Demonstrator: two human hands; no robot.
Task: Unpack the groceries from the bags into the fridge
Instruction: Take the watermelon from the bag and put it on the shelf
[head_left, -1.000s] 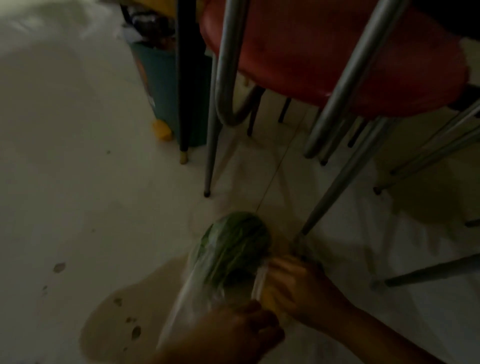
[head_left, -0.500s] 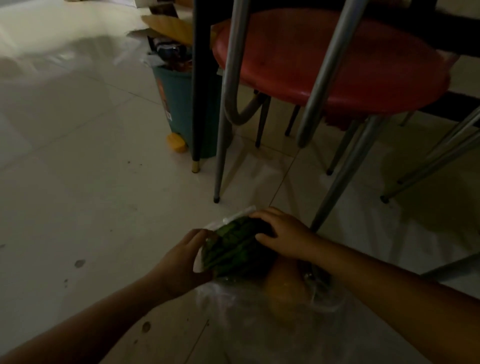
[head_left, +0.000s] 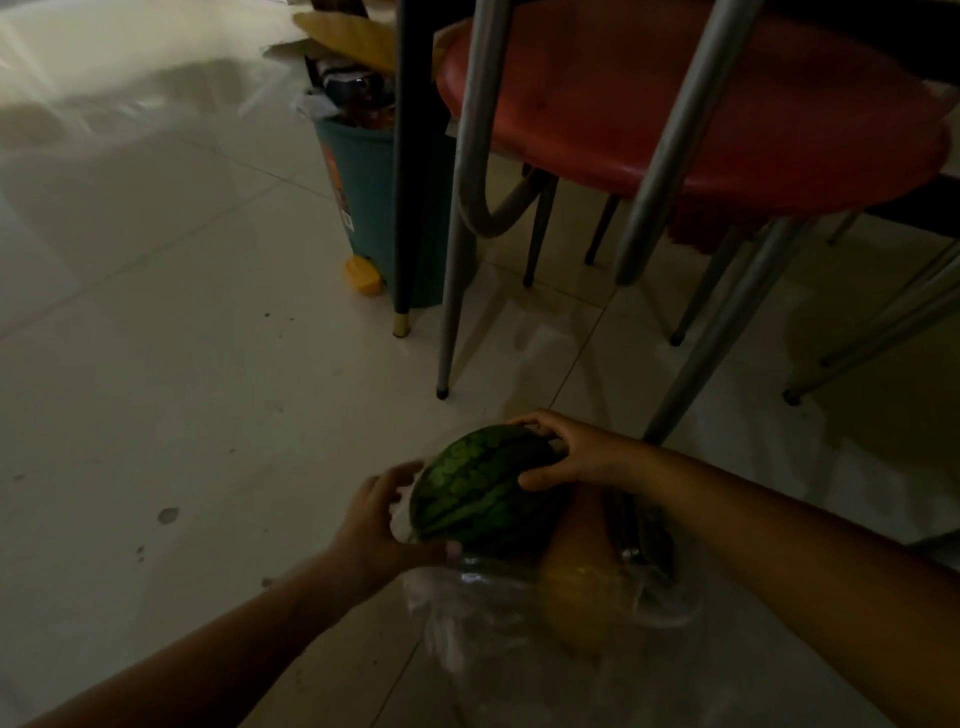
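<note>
Watermelon (head_left: 480, 488) looks heavy and slick, so I cup it from both sides, left hand (head_left: 382, 525) and right hand (head_left: 566, 452) curled around its rind.

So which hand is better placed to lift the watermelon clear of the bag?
Neither alone: the right hand grips the striped green watermelon over its top, the left hand cups its side, above the clear plastic bag. If forced, probably right.

No legible text anywhere. Orange label (head_left: 338, 183) on teal bin (head_left: 370, 208): print blurred, unreadable. Packaging (head_left: 345, 85) atop bin: markings too dim to read.
</note>
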